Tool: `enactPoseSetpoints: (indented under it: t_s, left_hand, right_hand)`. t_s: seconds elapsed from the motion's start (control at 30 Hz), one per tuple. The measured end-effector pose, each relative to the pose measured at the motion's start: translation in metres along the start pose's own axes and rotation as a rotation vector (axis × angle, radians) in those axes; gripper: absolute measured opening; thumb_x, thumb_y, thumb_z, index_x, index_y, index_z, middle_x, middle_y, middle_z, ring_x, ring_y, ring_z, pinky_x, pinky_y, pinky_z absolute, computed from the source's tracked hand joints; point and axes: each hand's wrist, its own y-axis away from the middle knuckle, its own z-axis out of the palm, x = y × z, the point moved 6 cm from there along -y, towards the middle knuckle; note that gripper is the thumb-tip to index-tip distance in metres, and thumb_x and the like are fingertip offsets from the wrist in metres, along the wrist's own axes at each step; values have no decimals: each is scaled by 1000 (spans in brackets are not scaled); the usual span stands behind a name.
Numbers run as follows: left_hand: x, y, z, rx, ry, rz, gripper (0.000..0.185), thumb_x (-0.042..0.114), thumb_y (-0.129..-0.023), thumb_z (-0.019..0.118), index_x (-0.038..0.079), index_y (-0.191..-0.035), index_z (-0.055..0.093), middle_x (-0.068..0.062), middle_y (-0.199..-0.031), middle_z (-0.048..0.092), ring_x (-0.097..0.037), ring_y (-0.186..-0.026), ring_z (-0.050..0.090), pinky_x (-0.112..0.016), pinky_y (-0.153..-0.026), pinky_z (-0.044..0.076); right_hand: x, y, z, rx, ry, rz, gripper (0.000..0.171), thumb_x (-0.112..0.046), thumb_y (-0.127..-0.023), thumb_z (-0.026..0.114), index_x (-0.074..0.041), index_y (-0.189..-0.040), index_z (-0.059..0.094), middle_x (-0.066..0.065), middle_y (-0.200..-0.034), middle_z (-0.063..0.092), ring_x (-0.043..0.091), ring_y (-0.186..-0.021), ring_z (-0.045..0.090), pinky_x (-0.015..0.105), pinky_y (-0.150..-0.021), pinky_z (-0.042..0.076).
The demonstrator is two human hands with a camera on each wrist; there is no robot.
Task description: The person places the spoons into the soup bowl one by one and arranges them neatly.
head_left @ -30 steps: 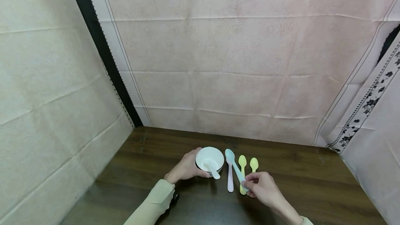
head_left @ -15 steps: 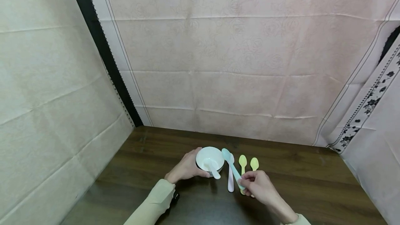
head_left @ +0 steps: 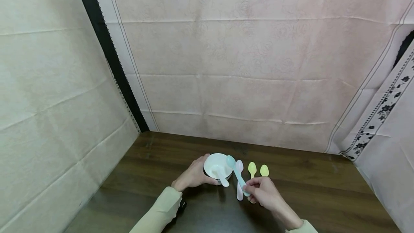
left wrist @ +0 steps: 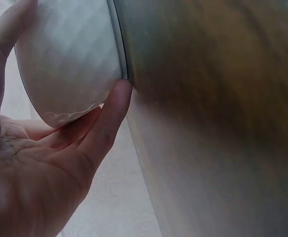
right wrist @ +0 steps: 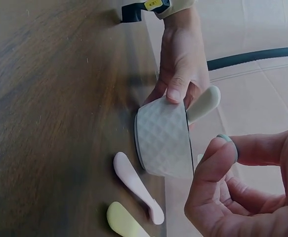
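A white bowl (head_left: 216,163) stands on the dark wooden table (head_left: 323,197), and a white spoon (head_left: 221,176) leans in it over the near rim. My left hand (head_left: 201,174) grips the bowl's left side; in the left wrist view its fingers (left wrist: 104,123) curl round the quilted wall of the bowl (left wrist: 69,59). My right hand (head_left: 251,190) pinches the handle of a light blue spoon (head_left: 235,173), lifted so its head is at the bowl's right rim. In the right wrist view the right hand's fingers (right wrist: 218,163) pinch the blue handle's end beside the bowl (right wrist: 163,143).
A pink spoon (head_left: 239,184) lies on the table just right of the bowl, partly under the blue one. A yellow spoon (head_left: 252,170) and a yellow-green spoon (head_left: 264,170) lie beside it. Cloth walls close off the table at the back and on both sides.
My right hand has carried the blue spoon leftward, so its head went from above the pink spoon to the bowl's right rim. The left hand and the bowl stayed put.
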Motion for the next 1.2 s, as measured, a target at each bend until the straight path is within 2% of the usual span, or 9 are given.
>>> enactPoseSetpoints:
  t_s: [0.2,0.37,0.6,0.97,1.2]
  left_hand:
    - [-2,1,2,1,-12,-18,97,46,-75,101,12,-151,51,-6,-132,67,-25,-121,63,-47,-102,52]
    - [-3,1,2,-5,-18,-34,100,46,-76,101,10,-153,49,-7,-134,67,-27,-124,62,-50,-104,52]
    - [-2,1,2,-1,-4,-14,98,44,-76,101,7,-151,51,-10,-135,68,-30,-124,64,-50,-104,53]
    - [-3,1,2,9,-6,-52,105,46,-75,101,6,-156,48,-10,-138,67,-30,-128,62,-52,-107,51]
    - [-2,1,2,14,-27,-47,102,46,-74,101,6,-152,50,-11,-134,68,-32,-126,63,-52,-105,52]
  right_hand:
    - [2,-4,4,-8,-8,-19,19,-4,-101,70,15,-105,71,1,-75,69,11,-64,61,23,-60,53]
    - [1,-7,6,-10,-10,1,21,-5,-101,70,15,-106,71,4,-78,71,11,-66,62,24,-61,54]
    - [0,-15,10,-20,-29,34,23,-6,-101,69,15,-108,72,5,-81,72,11,-67,62,23,-62,54]
    - [0,-27,19,-30,-67,78,23,-8,-101,69,13,-107,74,1,-76,68,10,-66,60,22,-61,54]
    - [-3,-28,24,-9,-78,106,20,-9,-99,72,10,-104,75,1,-73,66,10,-64,61,23,-61,53]
